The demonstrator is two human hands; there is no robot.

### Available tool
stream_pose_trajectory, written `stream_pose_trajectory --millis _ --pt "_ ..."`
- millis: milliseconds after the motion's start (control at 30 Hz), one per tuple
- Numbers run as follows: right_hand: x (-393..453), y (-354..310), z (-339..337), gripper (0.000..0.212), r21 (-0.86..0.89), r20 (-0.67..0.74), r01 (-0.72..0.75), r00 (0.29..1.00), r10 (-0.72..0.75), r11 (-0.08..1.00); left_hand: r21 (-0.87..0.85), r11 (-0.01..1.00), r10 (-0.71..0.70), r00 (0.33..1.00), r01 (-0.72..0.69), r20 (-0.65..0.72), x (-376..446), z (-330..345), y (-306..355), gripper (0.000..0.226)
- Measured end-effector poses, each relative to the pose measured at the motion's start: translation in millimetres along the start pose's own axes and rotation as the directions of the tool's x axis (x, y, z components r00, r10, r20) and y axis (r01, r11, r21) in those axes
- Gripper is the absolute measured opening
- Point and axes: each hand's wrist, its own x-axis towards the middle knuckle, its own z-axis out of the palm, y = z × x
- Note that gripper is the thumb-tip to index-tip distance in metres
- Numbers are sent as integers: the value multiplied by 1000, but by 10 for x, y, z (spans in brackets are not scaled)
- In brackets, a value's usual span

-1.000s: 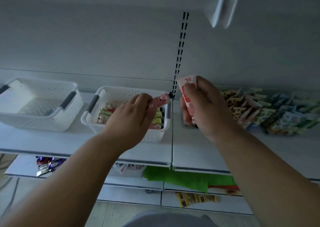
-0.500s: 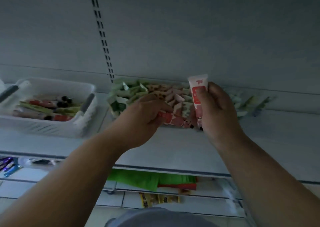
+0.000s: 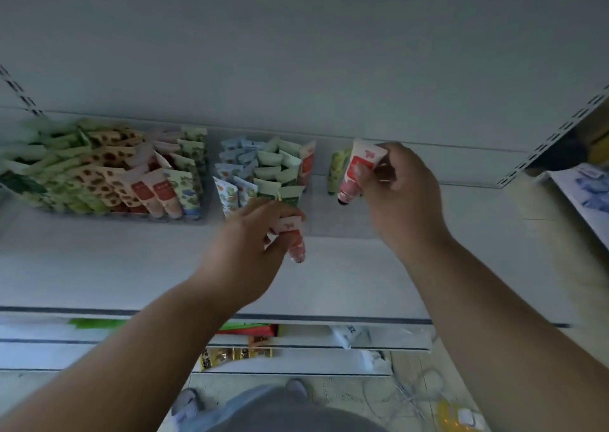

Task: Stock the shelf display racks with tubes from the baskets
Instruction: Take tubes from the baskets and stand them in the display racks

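From the head view, the left hand pinches a small pink tube between thumb and curled fingers; the tube is soft plastic with a flat crimped white end up and a rounded pink cap hanging down. The right hand pinches a second pink tube, larger in view, its flat white end bearing a red mark, a red panel on its body and a dark cap at the bottom. Just beyond the left hand stands a clear rack packed with upright blue, white and green tubes. Farther to that hand's left, another rack holds green, spotted tan and pink tubes in leaning rows. Just left of the right hand, a lone green tube stands near the back panel. All rest on a smooth white metal shelf with a dark front edge. Below the arms, lower shelves carry green and yellow packets.

Compared with half a second ago, the white basket is out of view, the packed rack lies farther to the left, and both hands have moved rightward with their tubes.
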Motion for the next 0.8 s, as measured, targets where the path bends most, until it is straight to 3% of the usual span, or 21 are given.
stream_pose_trajectory --millis 200,300,467,800 --pt "319 116 228 18 -49 73 138 988 -135 989 -16 988 -154 982 154 -106 37 45 44 29" --pt "505 124 319 21 -173 95 241 969 -227 955 -3 980 -198 974 199 -111 26 57 17 28" --pt "630 150 386 23 -265 180 289 952 -247 920 23 982 -183 977 187 -108 51 46 26 29" --pt "643 93 356 22 -223 237 320 934 -268 921 -14 989 -145 984 145 -105 80 54 0 26"
